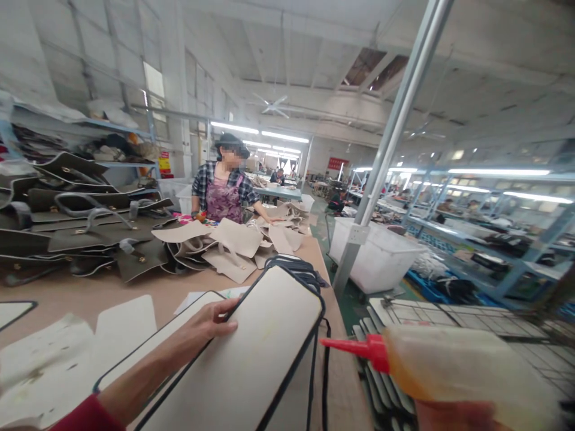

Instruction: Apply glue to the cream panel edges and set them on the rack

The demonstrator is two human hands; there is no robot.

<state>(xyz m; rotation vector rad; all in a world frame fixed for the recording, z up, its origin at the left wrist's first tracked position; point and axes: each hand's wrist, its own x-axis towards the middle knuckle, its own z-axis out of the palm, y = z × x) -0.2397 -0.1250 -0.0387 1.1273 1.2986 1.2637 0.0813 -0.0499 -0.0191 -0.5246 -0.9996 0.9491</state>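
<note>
My left hand (204, 332) grips the left edge of a pale panel with dark-edged, rounded corners (251, 353), thumb on top and fingers curled at the rim. The panel is tilted up toward me over the table. At the lower right, my right hand (453, 413) is wrapped around a translucent squeeze bottle (458, 365) holding amber liquid, mostly hidden behind it. The bottle's red nozzle (350, 346) points left, a little apart from the panel's right edge. Beneath my left forearm lies another dark-edged pale panel (148, 359). More dark-edged pieces (296, 263) are stacked behind the held panel.
Dark handbags (99, 227) are piled at the left, with beige bag pieces (238, 236) farther along the table (197, 287). A co-worker (227, 185) stands across it. A metal post (381, 161) rises at the right edge, near a white bin (381, 251) and a wire rack (449, 314).
</note>
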